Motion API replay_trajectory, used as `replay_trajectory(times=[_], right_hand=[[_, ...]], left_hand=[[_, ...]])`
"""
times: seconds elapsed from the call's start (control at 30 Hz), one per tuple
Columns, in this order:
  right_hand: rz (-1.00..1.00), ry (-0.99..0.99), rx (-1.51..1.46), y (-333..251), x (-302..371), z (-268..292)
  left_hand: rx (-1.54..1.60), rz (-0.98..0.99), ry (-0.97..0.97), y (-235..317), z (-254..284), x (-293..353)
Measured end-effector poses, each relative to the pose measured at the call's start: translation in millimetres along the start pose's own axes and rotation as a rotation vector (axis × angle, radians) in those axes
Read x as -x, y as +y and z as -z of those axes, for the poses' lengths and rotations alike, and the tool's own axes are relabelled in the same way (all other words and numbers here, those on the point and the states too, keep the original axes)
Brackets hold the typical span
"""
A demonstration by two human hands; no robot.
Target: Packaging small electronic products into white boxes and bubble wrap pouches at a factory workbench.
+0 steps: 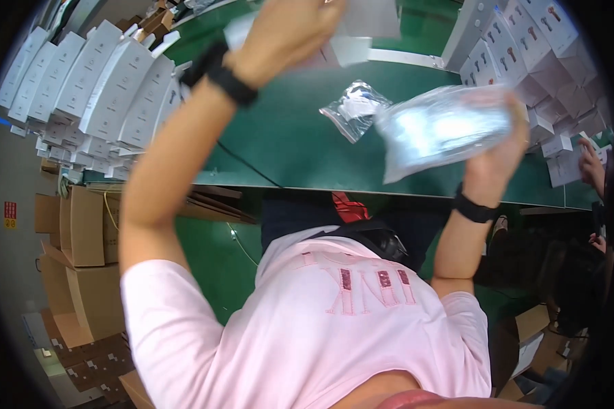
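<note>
My right hand [503,146] grips a clear plastic bag [443,126] by its right side. Its contents look pale and shiny, blurred by movement. The bag hangs over the green table [307,146]. Just left of it on the table lies a small clear zip bag [357,109] with white and dark items inside. My left hand [293,31] reaches to the far side of the table, its fingers curled and partly cut off by the upper edge. Blurred white flat pieces [351,51] lie beside and behind it; whether it holds one is hidden.
White boxes [123,88] stand in rows at the left; more white boxes [525,48] are stacked at the right. A black cable [249,167] crosses the table's near edge. Open cartons [85,273] stand on the left floor. Another person's hand [591,167] shows at the far right.
</note>
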State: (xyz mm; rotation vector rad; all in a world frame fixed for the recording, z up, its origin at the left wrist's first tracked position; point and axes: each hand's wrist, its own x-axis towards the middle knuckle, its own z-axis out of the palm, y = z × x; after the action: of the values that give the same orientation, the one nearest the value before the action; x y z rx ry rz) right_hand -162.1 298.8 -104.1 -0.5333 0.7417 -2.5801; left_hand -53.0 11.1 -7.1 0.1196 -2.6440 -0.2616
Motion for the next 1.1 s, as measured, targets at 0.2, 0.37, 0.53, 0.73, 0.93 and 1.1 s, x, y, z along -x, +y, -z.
replay_trajectory(times=[0.2,0.37,0.53,0.73,0.93,1.1], right_hand=[[0.379,-0.199,-0.002,-29.3,-31.2,-115.9],[0.498,-0.131,0.115,80.4,-23.4,-216.8],[0.066,-1.249,-0.193,117.8,-81.3,-218.8],[0.001,-1.24,0.818,121.5,-57.2,-227.0],[0.377,-1.2,1.605,89.6,-28.7,-203.6],[0.464,-1.402,1.618,134.5,-40.3,-200.4]], left_hand=[[0.676,0.299,0.258,15.7,-36.1,108.1],[1.028,0.316,0.519,2.7,-37.7,127.3],[1.242,0.708,0.454,1.2,-26.2,133.5],[1.253,0.519,0.575,-20.2,-49.8,154.1],[1.49,0.566,0.55,-15.2,-35.3,150.6],[1.339,0.615,0.524,-18.6,-44.8,162.8]])
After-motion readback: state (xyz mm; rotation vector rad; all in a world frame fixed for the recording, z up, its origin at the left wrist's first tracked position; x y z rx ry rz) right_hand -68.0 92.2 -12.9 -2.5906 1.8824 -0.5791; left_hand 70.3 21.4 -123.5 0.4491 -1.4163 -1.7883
